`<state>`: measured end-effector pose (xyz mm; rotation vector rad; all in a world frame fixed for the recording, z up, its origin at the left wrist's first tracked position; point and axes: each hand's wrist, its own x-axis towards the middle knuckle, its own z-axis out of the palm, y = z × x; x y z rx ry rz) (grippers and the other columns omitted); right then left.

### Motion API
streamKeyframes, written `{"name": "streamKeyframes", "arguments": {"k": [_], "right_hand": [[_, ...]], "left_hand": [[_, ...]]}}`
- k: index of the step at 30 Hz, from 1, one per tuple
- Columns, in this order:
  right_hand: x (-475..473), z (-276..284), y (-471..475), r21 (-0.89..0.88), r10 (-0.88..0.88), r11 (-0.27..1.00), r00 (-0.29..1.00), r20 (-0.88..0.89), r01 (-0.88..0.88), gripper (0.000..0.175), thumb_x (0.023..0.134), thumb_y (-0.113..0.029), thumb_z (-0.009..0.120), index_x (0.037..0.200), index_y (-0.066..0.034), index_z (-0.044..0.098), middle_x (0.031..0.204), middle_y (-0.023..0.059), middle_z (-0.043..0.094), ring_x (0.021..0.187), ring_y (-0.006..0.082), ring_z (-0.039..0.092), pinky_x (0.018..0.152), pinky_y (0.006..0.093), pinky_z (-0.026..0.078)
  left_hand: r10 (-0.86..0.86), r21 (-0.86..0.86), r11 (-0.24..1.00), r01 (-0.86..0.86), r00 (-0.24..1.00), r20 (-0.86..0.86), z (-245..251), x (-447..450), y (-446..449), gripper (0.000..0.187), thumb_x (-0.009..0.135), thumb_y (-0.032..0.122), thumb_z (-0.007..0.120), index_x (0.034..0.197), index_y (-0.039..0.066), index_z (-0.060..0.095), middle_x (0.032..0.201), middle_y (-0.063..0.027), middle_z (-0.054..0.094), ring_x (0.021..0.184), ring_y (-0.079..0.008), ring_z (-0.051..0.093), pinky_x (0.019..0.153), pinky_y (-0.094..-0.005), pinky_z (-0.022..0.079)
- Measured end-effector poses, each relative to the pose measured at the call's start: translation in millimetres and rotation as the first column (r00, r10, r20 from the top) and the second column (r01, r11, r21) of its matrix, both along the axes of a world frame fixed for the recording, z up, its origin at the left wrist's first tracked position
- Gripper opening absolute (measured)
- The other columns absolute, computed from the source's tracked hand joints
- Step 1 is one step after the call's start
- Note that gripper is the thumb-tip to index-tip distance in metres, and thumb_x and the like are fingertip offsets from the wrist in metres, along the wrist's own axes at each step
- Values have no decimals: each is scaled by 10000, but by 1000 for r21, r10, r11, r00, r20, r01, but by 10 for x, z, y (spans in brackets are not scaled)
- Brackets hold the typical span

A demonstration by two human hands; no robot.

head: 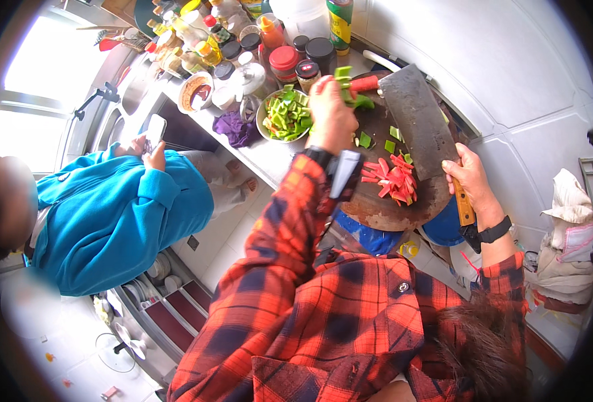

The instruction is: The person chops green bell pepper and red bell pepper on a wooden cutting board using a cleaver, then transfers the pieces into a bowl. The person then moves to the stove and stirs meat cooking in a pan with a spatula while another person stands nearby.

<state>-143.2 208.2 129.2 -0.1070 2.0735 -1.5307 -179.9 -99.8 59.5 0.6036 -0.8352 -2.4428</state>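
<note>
My right hand (470, 176) grips the wooden handle of a cleaver (419, 125), its broad dark blade tilted over the round wooden chopping board (377, 216). My left hand (332, 115) is raised at the board's left side, its fingers around green pepper pieces (344, 83). Beside it stands a bowl of cut green pepper (286, 115). A pile of red food strips (392, 180) lies on the near half of the board. Scattered green pepper squares (389, 146) lie between the pile and my left hand. A red, stick-shaped food piece (364, 83) shows at the board's far edge.
Several sauce bottles (271, 32) and lidded jars (284, 63) crowd the counter behind the bowl. A purple cloth (233, 128) and a bowl of dark sauce (196, 93) sit leftward. A person in blue (120, 201) stands at left holding a phone (156, 129). Tiled wall (517, 65) borders the right.
</note>
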Motion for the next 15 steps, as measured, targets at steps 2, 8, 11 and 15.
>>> {"name": "streamKeyframes", "arguments": {"k": [2,8,11,15], "right_hand": [[31,-28,76,-28,-34,999,999,4,35,195,927,-135,655,888,-90,469,652,20,543,462,89,513,429,243,434],[122,-101,237,-71,-133,989,991,3,133,143,937,-128,642,1041,-43,595,664,0,550,465,76,509,437,230,451],[166,-119,253,-78,-168,983,986,10,168,147,938,-131,644,1043,-43,591,664,-1,550,462,75,508,438,227,456],[230,-157,324,-58,-167,984,986,2,167,129,939,-129,644,1018,-49,580,663,2,549,459,78,511,438,229,461]], "left_hand": [[2,-167,986,-13,998,-65,-45,261,-457,190,930,32,607,1118,56,587,961,-87,654,759,-197,638,658,-343,545],[368,-972,214,92,914,167,-483,604,-1430,282,793,-15,634,1063,56,672,1028,-117,657,1038,-304,623,963,-404,481],[304,-999,-18,36,952,29,-692,594,-1400,313,856,67,625,1168,65,653,1203,-134,624,1152,-338,583,1033,-424,449],[267,-999,-52,4,964,-10,-772,589,-1299,405,917,191,619,1304,72,601,1304,-156,587,1236,-355,537,1084,-452,400]]}}
